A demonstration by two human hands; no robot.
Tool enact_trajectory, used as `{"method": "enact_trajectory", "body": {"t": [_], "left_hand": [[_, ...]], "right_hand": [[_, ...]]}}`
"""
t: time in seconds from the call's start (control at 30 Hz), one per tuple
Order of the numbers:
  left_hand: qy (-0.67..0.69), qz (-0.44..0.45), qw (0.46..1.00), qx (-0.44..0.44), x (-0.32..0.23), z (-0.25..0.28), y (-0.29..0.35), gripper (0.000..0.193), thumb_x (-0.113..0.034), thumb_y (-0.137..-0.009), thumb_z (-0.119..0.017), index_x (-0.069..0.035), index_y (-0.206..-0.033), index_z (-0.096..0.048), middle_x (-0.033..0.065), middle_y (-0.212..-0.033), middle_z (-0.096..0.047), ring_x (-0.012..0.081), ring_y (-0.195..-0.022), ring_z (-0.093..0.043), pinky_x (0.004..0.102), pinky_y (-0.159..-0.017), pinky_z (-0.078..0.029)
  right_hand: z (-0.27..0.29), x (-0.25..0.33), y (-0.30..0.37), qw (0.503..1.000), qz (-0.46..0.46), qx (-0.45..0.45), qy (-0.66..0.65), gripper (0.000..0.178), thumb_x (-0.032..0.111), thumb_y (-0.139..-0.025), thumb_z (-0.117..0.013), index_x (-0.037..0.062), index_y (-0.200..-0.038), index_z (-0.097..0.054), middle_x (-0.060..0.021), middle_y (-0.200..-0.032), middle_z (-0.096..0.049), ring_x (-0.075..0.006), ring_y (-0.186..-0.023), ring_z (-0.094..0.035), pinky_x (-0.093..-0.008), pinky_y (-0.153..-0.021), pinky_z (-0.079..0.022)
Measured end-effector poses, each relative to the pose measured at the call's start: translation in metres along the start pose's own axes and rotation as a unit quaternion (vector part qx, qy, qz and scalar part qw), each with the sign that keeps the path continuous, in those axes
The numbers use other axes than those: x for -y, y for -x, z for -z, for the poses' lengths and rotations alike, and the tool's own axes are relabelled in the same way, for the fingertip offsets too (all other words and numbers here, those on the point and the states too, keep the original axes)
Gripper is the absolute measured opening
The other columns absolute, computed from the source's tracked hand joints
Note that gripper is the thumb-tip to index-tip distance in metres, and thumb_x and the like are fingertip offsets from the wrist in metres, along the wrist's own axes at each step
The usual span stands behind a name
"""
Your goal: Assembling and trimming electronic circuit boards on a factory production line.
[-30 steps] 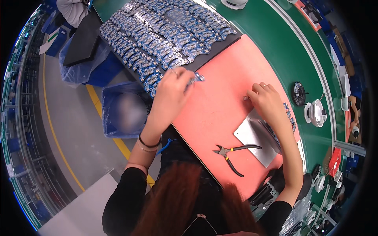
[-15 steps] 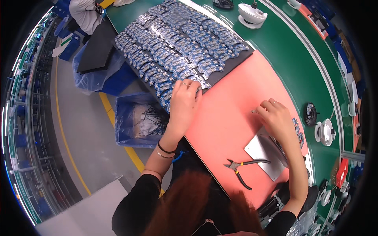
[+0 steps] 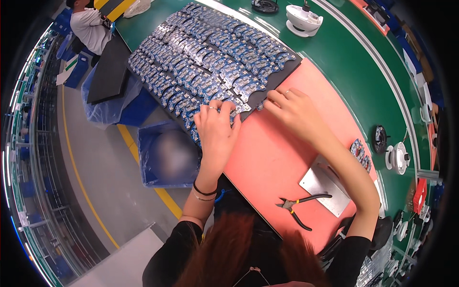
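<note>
Rows of curved blue-and-silver circuit boards [image 3: 203,57] cover a black sheet [image 3: 288,70] on the table. My left hand [image 3: 217,129] is over the near corner of these rows, its fingers bent down onto the boards. What lies between its fingers and thumb is hidden. To its right, beside the sheet's near edge, my right hand [image 3: 294,112] pinches a small blue circuit board [image 3: 260,105] at its fingertips. Diagonal cutters [image 3: 288,204] with black and yellow handles lie spread on the pink mat [image 3: 267,153], nearer to me.
A silver metal plate [image 3: 322,189] sits under my right forearm. Beyond it are several small circuit boards [image 3: 359,152], a black ring part [image 3: 379,138] and a white housing [image 3: 398,158]. A blue bin [image 3: 148,165] stands left of the table. Another person [image 3: 88,28] is at the far left.
My right hand has moved left and away from me, from above the metal plate to the sheet's edge. My left hand has shifted slightly left and toward me.
</note>
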State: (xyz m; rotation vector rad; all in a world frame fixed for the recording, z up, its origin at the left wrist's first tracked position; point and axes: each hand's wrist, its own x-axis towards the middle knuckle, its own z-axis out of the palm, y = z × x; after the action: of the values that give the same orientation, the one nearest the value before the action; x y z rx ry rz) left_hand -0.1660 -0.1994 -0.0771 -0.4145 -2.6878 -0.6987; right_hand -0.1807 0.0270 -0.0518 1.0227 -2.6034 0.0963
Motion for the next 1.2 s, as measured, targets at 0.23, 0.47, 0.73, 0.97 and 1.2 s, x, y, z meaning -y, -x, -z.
{"method": "enact_trajectory", "body": {"t": [0.23,0.47,0.73,0.97,1.2], "left_hand": [[0.001,0.01,1.0,0.013,-0.005,0.0,-0.002,0.028,-0.018,-0.083,-0.074,-0.01,-0.108,-0.066,0.0097,-0.109,-0.06,0.0291,-0.104,-0.054,0.0429,-0.093,-0.037],[0.034,-0.043,0.998,0.027,-0.004,-0.005,-0.009,0.035,-0.018,-0.088,-0.071,-0.006,-0.12,-0.066,0.0134,-0.122,-0.058,0.0307,-0.117,-0.052,0.0452,-0.102,-0.035],[0.024,-0.1,0.994,0.044,-0.008,-0.022,-0.017,0.041,-0.018,-0.091,-0.067,0.001,-0.128,-0.062,0.0211,-0.137,-0.054,0.0377,-0.13,-0.048,0.0507,-0.113,-0.031],[0.025,-0.098,0.992,0.079,-0.014,-0.023,-0.019,0.044,-0.02,-0.094,-0.065,0.003,-0.13,-0.059,0.0253,-0.139,-0.053,0.0413,-0.133,-0.047,0.0525,-0.115,-0.03],[-0.029,-0.142,0.984,0.105,-0.021,-0.034,-0.027,0.05,-0.028,-0.096,-0.062,0.005,-0.133,-0.055,0.0245,-0.143,-0.05,0.0389,-0.136,-0.045,0.0546,-0.116,-0.029]], "right_hand": [[-0.031,-0.008,-0.008,0.997,0.077,-0.019,0.022,0.019,0.015,-0.079,-0.061,0.0075,-0.097,-0.06,-0.0053,-0.106,-0.061,-0.0214,-0.102,-0.062,-0.0318,-0.078,-0.052],[-0.039,-0.012,-0.013,0.996,0.067,-0.061,0.021,0.024,0.014,-0.079,-0.061,0.0065,-0.101,-0.062,-0.0052,-0.108,-0.061,-0.0211,-0.102,-0.061,-0.0316,-0.081,-0.051],[-0.047,-0.01,-0.015,0.996,-0.016,-0.055,-0.061,0.027,0.012,-0.08,-0.061,0.0073,-0.107,-0.065,-0.0057,-0.112,-0.062,-0.0253,-0.108,-0.059,-0.0374,-0.089,-0.051],[-0.025,-0.026,0.009,0.985,-0.079,-0.109,-0.113,0.032,0.005,-0.077,-0.07,0.0091,-0.108,-0.066,-0.0073,-0.111,-0.064,-0.0279,-0.108,-0.062,-0.0412,-0.091,-0.05],[0.062,-0.04,0.102,0.972,-0.215,-0.067,-0.061,0.026,0.002,-0.079,-0.073,0.0087,-0.104,-0.066,-0.0069,-0.104,-0.064,-0.028,-0.099,-0.063,-0.0412,-0.083,-0.051]]}}
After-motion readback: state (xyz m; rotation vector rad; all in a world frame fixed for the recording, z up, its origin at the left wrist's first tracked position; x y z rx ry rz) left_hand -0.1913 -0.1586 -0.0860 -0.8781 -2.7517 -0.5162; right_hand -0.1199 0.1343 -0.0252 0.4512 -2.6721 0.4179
